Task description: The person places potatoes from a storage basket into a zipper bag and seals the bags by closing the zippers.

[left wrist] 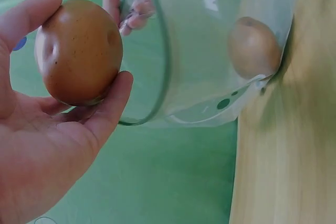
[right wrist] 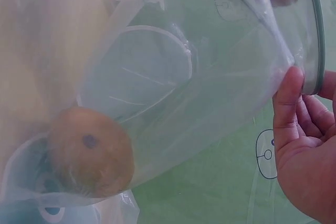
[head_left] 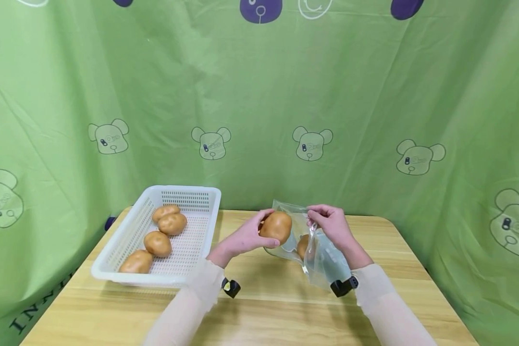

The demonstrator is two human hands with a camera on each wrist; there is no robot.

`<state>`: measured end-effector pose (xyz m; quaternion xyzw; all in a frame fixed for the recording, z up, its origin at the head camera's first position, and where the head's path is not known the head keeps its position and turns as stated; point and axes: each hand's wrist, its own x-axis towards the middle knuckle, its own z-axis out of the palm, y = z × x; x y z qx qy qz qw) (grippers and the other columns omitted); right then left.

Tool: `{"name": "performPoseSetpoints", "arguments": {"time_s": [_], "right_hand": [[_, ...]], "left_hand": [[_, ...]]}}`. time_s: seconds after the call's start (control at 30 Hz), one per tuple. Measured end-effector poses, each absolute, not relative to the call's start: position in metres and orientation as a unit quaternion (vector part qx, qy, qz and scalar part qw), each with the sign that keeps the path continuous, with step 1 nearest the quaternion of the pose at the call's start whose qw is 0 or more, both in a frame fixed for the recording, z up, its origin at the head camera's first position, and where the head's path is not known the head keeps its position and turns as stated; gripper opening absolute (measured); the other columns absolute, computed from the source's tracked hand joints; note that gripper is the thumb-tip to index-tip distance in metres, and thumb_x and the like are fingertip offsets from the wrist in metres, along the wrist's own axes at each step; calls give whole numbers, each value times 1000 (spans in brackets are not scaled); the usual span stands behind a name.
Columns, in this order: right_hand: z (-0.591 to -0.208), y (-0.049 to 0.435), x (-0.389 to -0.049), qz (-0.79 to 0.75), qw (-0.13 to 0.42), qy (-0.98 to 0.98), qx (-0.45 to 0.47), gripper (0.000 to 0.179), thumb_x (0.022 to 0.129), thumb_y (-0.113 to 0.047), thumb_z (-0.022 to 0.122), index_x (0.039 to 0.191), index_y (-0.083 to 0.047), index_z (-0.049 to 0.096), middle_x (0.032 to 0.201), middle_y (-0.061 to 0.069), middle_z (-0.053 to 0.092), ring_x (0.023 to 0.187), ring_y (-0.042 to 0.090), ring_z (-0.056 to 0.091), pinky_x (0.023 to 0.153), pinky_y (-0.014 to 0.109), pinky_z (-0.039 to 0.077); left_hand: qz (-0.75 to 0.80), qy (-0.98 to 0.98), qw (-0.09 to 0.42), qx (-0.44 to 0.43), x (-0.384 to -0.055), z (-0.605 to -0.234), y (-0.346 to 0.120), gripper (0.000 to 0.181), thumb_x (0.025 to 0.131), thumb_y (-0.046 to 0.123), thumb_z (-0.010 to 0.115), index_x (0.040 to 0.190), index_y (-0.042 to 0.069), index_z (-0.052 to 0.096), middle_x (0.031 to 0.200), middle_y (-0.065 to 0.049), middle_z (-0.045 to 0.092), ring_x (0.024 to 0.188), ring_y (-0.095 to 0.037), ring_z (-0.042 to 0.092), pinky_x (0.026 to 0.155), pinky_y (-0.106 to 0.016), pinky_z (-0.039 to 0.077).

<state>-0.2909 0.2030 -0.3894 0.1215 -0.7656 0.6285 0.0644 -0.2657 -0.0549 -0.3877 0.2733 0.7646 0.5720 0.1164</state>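
My left hand (head_left: 253, 233) grips a brown potato (head_left: 278, 227) between thumb and fingers, right beside the mouth of a clear plastic bag (left wrist: 194, 77). In the left wrist view the same potato (left wrist: 81, 51) sits in the curled fingers, just outside the bag's rim. My right hand (head_left: 330, 223) pinches the bag's edge and holds it up with its mouth toward the left. Down inside the bag lies another potato (right wrist: 92, 150). The right wrist view shows the thumb and fingers (right wrist: 289, 103) closed on the bag near its rim.
A white perforated basket (head_left: 194, 245) stands at the left of the wooden table (head_left: 264, 312). Several potatoes (head_left: 157, 243) lie along its left side. Behind the table hangs a green curtain (head_left: 259, 86) with bear-head prints.
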Motion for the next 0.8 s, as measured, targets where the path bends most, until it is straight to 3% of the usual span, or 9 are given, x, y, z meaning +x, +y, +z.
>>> {"name": "performPoseSetpoints", "arguments": {"time_s": [0.27,0.8], "right_hand": [[-390,204,-292,640,76,-756,118,29,90,-5,61,110,16,59,71,2,64,64,9,60,60,24,54],[-382,203,-293,679,67,-722,115,33,90,-3,61,111,21,54,72,2,65,63,8,61,61,24,55]], "left_hand": [[564,776,101,264,-267,-395,-45,87,76,13,76,147,6,27,140,-15,42,116,-24,50,97,-36,42],[540,799,73,253,-272,-403,-33,80,78,19,77,143,2,34,132,-18,49,112,-27,54,91,-36,46]]}}
